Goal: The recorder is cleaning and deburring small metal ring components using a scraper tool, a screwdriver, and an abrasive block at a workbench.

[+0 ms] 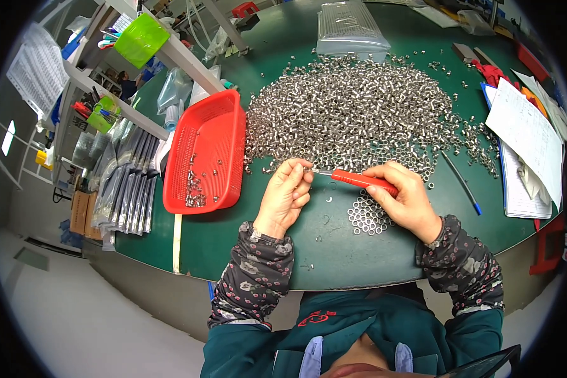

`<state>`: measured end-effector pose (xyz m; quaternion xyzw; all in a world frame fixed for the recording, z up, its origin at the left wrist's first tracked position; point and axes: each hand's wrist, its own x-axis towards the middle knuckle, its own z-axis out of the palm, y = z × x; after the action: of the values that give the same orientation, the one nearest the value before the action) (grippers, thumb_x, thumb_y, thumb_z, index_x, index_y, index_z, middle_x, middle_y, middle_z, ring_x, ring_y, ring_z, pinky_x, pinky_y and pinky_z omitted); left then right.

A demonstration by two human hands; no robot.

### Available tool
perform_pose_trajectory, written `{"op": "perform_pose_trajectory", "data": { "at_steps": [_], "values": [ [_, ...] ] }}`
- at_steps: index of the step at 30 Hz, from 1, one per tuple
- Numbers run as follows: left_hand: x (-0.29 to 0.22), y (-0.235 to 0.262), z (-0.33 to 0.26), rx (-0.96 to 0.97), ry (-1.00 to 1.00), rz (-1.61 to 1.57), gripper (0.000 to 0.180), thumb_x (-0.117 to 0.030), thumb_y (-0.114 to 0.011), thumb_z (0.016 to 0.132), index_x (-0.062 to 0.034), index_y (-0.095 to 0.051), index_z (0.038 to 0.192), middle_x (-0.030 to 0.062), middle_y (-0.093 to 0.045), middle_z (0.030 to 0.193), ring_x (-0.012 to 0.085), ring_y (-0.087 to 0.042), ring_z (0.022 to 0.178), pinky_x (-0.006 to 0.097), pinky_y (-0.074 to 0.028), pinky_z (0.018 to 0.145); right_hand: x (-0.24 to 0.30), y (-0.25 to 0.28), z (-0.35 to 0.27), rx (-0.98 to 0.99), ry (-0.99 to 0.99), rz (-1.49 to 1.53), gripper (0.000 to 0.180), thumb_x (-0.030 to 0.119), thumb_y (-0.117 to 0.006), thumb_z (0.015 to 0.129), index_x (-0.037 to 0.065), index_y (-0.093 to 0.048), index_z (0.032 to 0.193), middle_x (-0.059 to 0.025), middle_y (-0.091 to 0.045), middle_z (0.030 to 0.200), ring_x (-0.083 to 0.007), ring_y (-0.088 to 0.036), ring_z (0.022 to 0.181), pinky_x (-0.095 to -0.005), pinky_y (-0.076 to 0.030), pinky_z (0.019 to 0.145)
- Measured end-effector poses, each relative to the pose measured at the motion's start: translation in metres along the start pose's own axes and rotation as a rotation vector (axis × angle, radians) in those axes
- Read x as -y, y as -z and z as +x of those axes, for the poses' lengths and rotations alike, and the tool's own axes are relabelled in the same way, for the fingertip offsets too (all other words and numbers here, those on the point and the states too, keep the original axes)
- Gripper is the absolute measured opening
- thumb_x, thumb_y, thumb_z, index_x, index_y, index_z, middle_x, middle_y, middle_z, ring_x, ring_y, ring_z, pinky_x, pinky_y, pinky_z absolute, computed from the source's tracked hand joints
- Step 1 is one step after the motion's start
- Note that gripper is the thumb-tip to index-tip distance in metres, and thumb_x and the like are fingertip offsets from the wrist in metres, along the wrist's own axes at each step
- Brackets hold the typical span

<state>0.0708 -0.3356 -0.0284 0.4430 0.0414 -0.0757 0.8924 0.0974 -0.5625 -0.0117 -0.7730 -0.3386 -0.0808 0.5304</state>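
Observation:
My left hand (pixel 287 194) is closed in a pinch on a small metal ring (pixel 307 169), mostly covered by the fingertips. My right hand (pixel 407 199) grips the red handle of a deburring tool (pixel 362 179), its thin metal shaft pointing left with the tip at the ring. Both hands are held over the near side of a green table (pixel 353 264). Beyond them spreads a large heap of short metal rings (pixel 353 113). Below the right hand lies a small flat cluster of rings (pixel 367 215). A few thin curled shavings (pixel 326 219) are scattered in front of me.
A red plastic basket (pixel 233 151) with some metal pieces inside stands at the left. To the right lie a blue-capped pen (pixel 463 183) and a clipboard with papers (pixel 526 145). Clear plastic trays (pixel 351 28) are stacked at the back. Bagged items (pixel 129 189) sit further left.

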Motion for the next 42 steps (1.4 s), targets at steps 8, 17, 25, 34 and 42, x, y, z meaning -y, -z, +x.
{"op": "perform_pose_trajectory", "data": {
  "at_steps": [8,17,25,34,42],
  "values": [
    [0.0,0.001,0.0,-0.008,0.01,-0.006,0.014,-0.017,-0.046,0.086,-0.0056,-0.052,0.091,0.0008,-0.049,0.07,0.0014,-0.028,0.044,0.014,-0.021,0.036,0.001,0.0,0.0,0.016,-0.011,-0.004,0.019,0.01,-0.059,0.072,0.0,-0.057,0.088,-0.0097,-0.052,0.07,-0.0201,-0.052,0.061,-0.0275,-0.041,0.054],
    [-0.008,0.0,0.006,-0.089,-0.036,0.002,0.014,-0.017,-0.044,0.087,-0.0058,-0.05,0.091,0.0007,-0.048,0.07,0.0022,-0.029,0.046,0.013,-0.022,0.036,0.0,0.002,0.007,0.06,0.131,-0.033,0.018,0.01,-0.06,0.069,0.001,-0.057,0.084,-0.0096,-0.051,0.066,-0.0228,-0.051,0.056,-0.03,-0.04,0.05],
    [-0.018,0.005,-0.005,-0.221,-0.237,-0.027,0.009,-0.014,-0.047,0.085,-0.0069,-0.051,0.087,0.0013,-0.051,0.07,0.0019,-0.031,0.045,0.014,-0.023,0.037,0.034,-0.018,-0.013,0.139,0.359,-0.389,0.018,0.014,-0.062,0.065,0.006,-0.057,0.081,-0.0061,-0.047,0.062,-0.0216,-0.051,0.055,-0.0317,-0.041,0.047],
    [-0.034,-0.006,-0.022,-0.068,-0.296,0.123,0.01,-0.016,-0.047,0.085,-0.0066,-0.05,0.088,-0.0003,-0.051,0.069,-0.0006,-0.031,0.043,0.013,-0.021,0.035,0.064,-0.055,-0.018,0.291,0.508,-0.72,0.017,0.019,-0.06,0.067,0.008,-0.048,0.065,-0.0046,-0.048,0.053,-0.02,-0.051,0.046,-0.0311,-0.042,0.042],
    [-0.032,0.021,-0.027,-0.057,-0.273,0.33,0.011,-0.018,-0.049,0.084,-0.0077,-0.051,0.088,-0.0023,-0.051,0.069,-0.002,-0.031,0.043,0.012,-0.021,0.036,0.069,-0.08,0.008,0.541,0.475,-0.937,0.024,0.028,-0.055,0.072,0.006,-0.049,0.065,-0.0067,-0.053,0.056,-0.0221,-0.055,0.051,-0.0339,-0.044,0.043]
  ]
}}
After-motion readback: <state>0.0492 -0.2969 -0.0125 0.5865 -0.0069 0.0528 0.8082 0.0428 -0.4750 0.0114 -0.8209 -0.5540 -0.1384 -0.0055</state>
